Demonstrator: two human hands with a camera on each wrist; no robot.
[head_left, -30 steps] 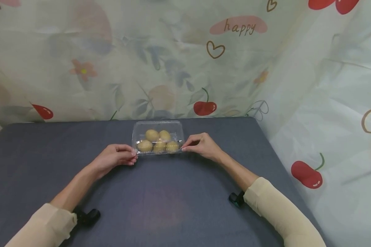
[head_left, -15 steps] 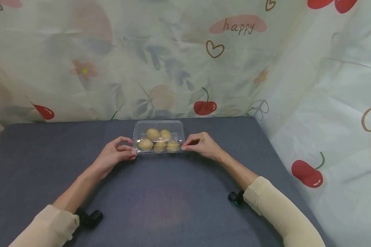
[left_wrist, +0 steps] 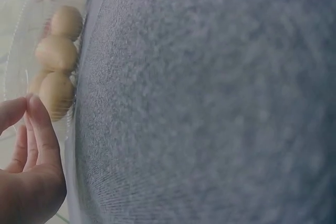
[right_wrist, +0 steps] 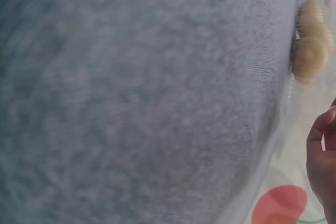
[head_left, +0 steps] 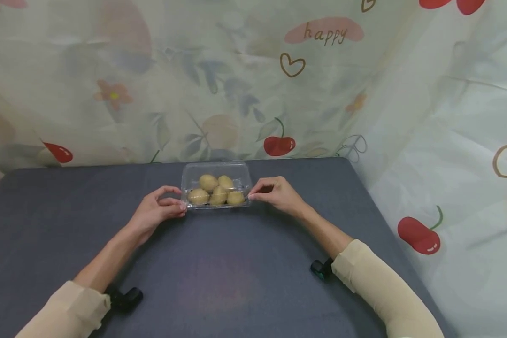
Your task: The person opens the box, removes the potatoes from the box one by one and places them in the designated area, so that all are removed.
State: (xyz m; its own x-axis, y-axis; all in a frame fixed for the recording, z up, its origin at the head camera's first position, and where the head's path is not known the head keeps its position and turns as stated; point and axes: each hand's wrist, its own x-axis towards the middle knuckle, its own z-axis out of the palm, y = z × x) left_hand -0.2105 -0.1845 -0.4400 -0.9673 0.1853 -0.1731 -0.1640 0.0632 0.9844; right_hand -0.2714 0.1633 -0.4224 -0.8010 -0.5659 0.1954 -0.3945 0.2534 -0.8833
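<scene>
Two hands at clear plastic box point(head_left: 217, 185): left hand point(head_left: 157, 210) pinches its near left corner, right hand point(head_left: 277, 193) pinches its near right corner; five brown kiwis point(head_left: 217, 190) inside box; box sits at far middle of grey table point(head_left: 219, 272), lid closed

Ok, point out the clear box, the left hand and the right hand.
clear box point(head_left: 217, 170): head view, far part of lid.
left hand point(head_left: 154, 213): head view, back of hand.
right hand point(head_left: 279, 195): head view, back of hand.
</scene>
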